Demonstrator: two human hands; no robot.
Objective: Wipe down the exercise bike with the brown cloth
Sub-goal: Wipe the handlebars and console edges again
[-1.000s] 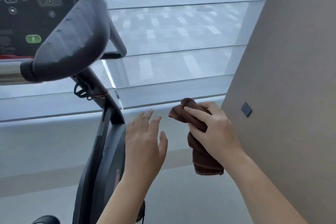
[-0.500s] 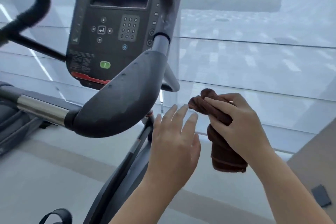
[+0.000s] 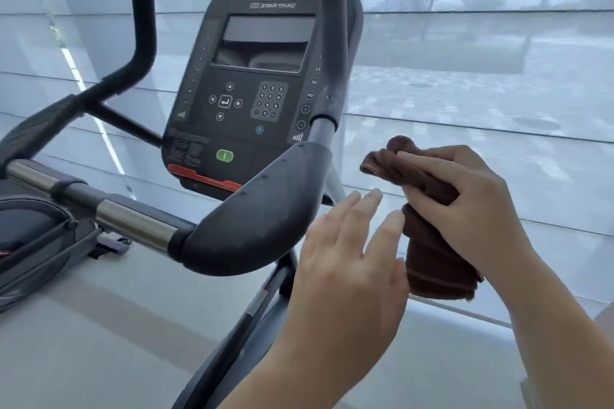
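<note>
Firstly, right hand [image 3: 471,206]: fingers clamped on bunched brown cloth [image 3: 428,242], held off the bike [image 3: 252,219]. Left hand [image 3: 349,269]: fingers spread, empty, beside cloth and padded handlebar. Console [image 3: 252,90] dark, upright. Behind: sheer window blind [image 3: 481,93]; pale floor [image 3: 99,325] below.

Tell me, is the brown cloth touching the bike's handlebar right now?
No, the brown cloth is bunched in the right hand, clear of the handlebar.
</note>
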